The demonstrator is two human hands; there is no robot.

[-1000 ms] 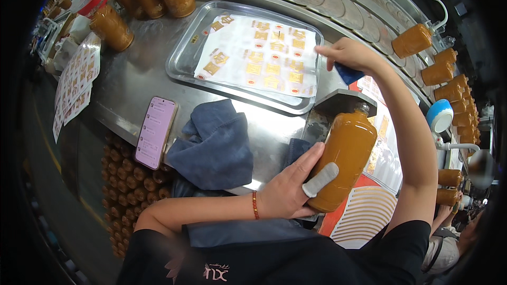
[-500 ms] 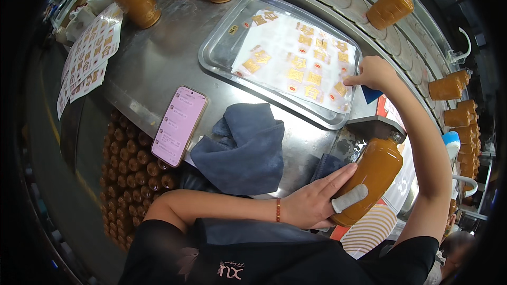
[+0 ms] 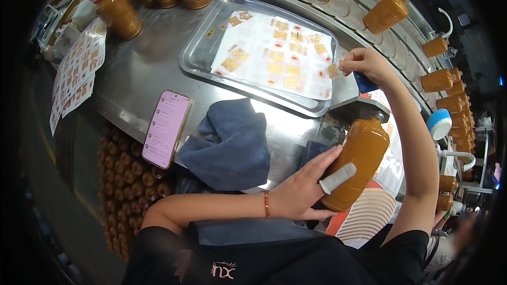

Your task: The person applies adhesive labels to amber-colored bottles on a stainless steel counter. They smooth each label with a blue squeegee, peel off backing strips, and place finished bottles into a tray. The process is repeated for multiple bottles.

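My left hand (image 3: 303,190) is wrapped round a tilted bottle (image 3: 362,153) filled with something orange-brown. A pale finger cot (image 3: 338,178) covers one of its fingers. Beyond it, at the right end of a metal tray (image 3: 191,66), my right hand (image 3: 372,67) pinches a small gold label (image 3: 333,70) by its edge. A dark blue flat piece (image 3: 364,83), whose kind I cannot make out, shows under that hand's fingers. White label sheets (image 3: 259,76) with several gold labels and small red ovals lie in the tray.
A phone (image 3: 166,129) and a crumpled blue-grey cloth (image 3: 227,148) lie at the table's near edge. Filled bottles (image 3: 120,15) stand at the far left. More bottles (image 3: 385,13) ride a curved conveyor (image 3: 369,37). Many bottles (image 3: 124,179) are massed below at left.
My right hand has drawn the gold label off the sheet's right edge, lifting it beyond the tray rim. The left hand still holds the bottle. The whole view has shifted slightly.
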